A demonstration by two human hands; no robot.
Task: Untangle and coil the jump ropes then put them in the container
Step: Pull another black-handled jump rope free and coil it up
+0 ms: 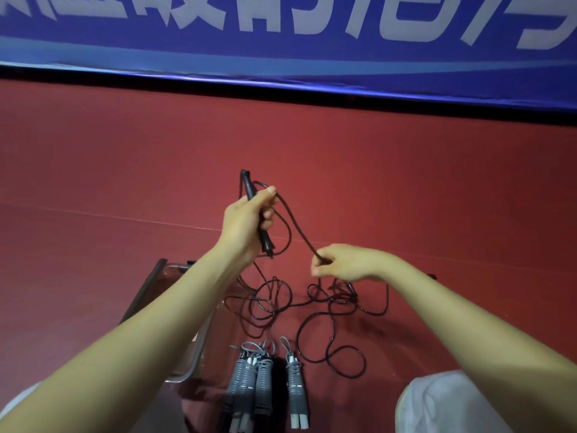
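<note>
Counted: two bare hands, one loose black jump rope [315,310], three coiled grey jump ropes [263,381], one clear plastic container with a dark rim [146,289].

Left hand [246,220] raised near the middle of the view, fingers curled tight round the black rope handles [249,185]; hard to tell whether one long handle or two held together. Right hand [342,264] at 4 o'clock from the left, pinching the thin black cord [296,223] stretched between the two hands.

Rest of the loose black jump rope lying in tangled loops on the red floor [437,182] below both hands. Coiled grey jump ropes side by side on the floor at 6 o'clock, not in the container, the leftmost ends cut off by the frame edge.

Container at 8 o'clock from the tangle, mostly hidden behind the left forearm.

Blue banner with white characters [281,51] at 12 o'clock, cropped at the top.
</note>
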